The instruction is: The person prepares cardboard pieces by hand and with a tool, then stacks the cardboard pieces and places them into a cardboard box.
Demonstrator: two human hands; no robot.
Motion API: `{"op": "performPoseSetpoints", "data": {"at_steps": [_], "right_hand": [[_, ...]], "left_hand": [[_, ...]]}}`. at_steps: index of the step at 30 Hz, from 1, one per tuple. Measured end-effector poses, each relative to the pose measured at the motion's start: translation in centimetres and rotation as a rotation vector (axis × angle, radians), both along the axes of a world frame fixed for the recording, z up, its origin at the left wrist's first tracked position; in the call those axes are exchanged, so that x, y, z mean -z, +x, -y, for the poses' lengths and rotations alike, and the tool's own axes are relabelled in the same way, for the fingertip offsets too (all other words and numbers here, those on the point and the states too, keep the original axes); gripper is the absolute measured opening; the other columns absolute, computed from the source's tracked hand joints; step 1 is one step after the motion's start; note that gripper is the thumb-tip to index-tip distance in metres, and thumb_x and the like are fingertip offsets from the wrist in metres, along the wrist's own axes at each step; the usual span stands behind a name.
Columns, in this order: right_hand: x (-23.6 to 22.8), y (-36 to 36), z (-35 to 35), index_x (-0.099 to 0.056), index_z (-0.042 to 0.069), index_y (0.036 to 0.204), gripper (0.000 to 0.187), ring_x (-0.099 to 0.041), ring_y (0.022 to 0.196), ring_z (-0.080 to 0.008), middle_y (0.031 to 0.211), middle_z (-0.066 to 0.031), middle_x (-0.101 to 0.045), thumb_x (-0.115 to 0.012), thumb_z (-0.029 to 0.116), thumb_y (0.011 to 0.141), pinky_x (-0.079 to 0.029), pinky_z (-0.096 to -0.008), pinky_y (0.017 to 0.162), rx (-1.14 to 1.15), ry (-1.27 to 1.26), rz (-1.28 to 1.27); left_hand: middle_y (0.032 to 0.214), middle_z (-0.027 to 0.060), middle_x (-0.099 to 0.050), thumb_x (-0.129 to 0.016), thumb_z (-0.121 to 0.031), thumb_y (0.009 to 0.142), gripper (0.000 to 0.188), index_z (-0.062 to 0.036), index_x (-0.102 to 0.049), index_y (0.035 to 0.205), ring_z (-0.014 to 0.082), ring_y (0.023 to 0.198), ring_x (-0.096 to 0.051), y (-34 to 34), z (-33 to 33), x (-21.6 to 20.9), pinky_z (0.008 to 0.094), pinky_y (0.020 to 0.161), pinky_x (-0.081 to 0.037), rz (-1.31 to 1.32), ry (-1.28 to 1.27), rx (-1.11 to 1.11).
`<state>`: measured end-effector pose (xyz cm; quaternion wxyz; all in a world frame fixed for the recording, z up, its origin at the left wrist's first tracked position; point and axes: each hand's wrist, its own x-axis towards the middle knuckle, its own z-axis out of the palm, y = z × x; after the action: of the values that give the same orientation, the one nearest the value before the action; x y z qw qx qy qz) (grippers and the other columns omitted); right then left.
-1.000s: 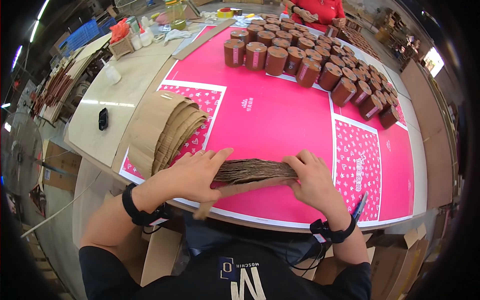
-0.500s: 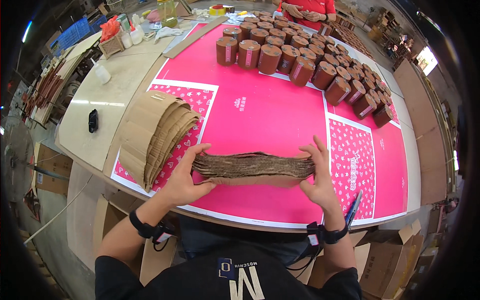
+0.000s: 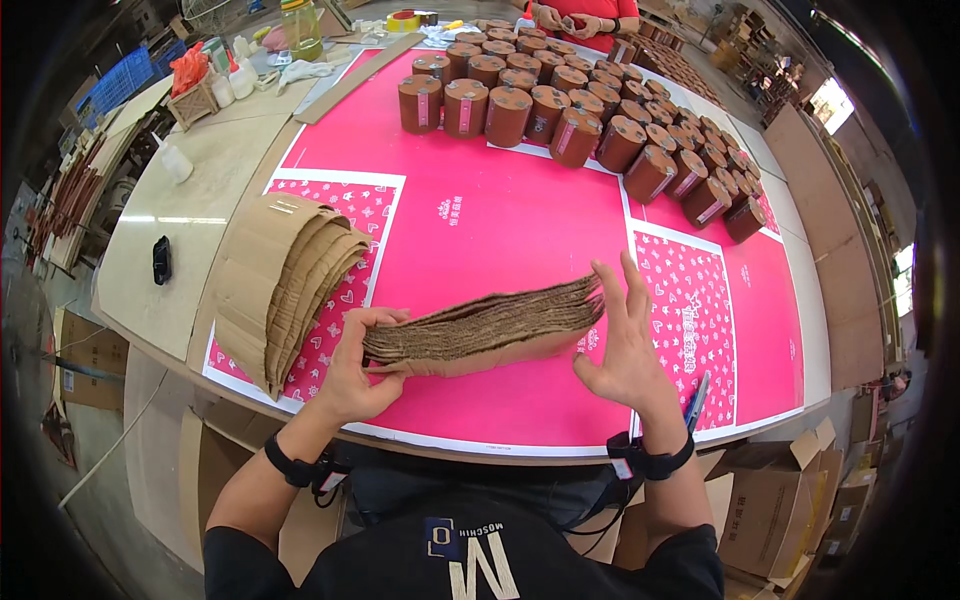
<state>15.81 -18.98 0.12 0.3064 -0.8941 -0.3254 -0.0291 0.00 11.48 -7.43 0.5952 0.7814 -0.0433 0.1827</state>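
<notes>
A thick stack of cardboard strips [image 3: 485, 325] is held above the pink sheet, its corrugated edges facing up. My left hand [image 3: 360, 368] grips its left end, thumb in front and fingers behind. The stack tilts, with its right end higher. Beside that end my right hand [image 3: 628, 350] is open, fingers raised and apart, with a small gap to the cardboard. A bigger pile of curved cardboard sheets [image 3: 285, 280] lies to the left on the table.
Pink printed sheets [image 3: 500, 235] cover the table. Many brown cylinders [image 3: 575, 138] stand in rows at the far right. Scissors [image 3: 697, 400] lie near the right front edge. A black object [image 3: 162, 260] and a white bottle [image 3: 175, 162] sit at left. Another person's hands [image 3: 580, 22] show at the far side.
My right hand has come off the stack's right end and opened. That end has risen, while my left hand keeps hold of the other. The whole view has shifted slightly.
</notes>
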Motion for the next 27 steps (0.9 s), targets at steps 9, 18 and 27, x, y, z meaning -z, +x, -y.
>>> {"op": "performPoseSetpoints", "data": {"at_steps": [9, 18, 27], "right_hand": [[0.1, 2.9, -0.8, -0.043, 0.015, 0.148, 0.089, -0.038, 0.139, -0.0531, 0.158, -0.0314, -0.021, -0.068, 0.002, 0.064, -0.041, -0.0558, 0.113, -0.191, 0.015, -0.383], [0.1, 3.1, 0.9, -0.046, 0.002, 0.142, 0.077, -0.051, 0.124, -0.0430, 0.135, -0.0274, -0.044, -0.065, 0.001, 0.068, -0.044, -0.0439, 0.108, -0.215, 0.041, -0.255], [-1.8, 1.4, 0.0, -0.050, 0.007, 0.138, 0.076, -0.049, 0.129, -0.0425, 0.133, -0.0250, -0.046, -0.082, 0.023, 0.071, -0.041, -0.0485, 0.112, -0.179, -0.292, 0.060]], "left_hand": [[0.145, 0.0206, -0.046, -0.061, 0.011, 0.069, 0.109, -0.0112, -0.011, 0.163, 0.0327, 0.138, -0.049, -0.3, 0.4, -1.0, 0.0431, 0.115, -0.039, -0.099, -0.080, 0.004], [0.149, 0.0260, -0.038, -0.069, 0.007, 0.073, 0.111, -0.0111, -0.008, 0.164, 0.0318, 0.140, -0.044, 0.0, 0.5, 0.6, 0.0415, 0.108, -0.045, -0.135, -0.100, -0.050], [0.141, 0.0200, -0.051, -0.074, 0.005, 0.076, 0.101, -0.0083, -0.020, 0.161, 0.0260, 0.132, -0.052, -0.1, 0.2, -1.5, 0.0382, 0.106, -0.046, -0.258, -0.228, -0.005]]}}
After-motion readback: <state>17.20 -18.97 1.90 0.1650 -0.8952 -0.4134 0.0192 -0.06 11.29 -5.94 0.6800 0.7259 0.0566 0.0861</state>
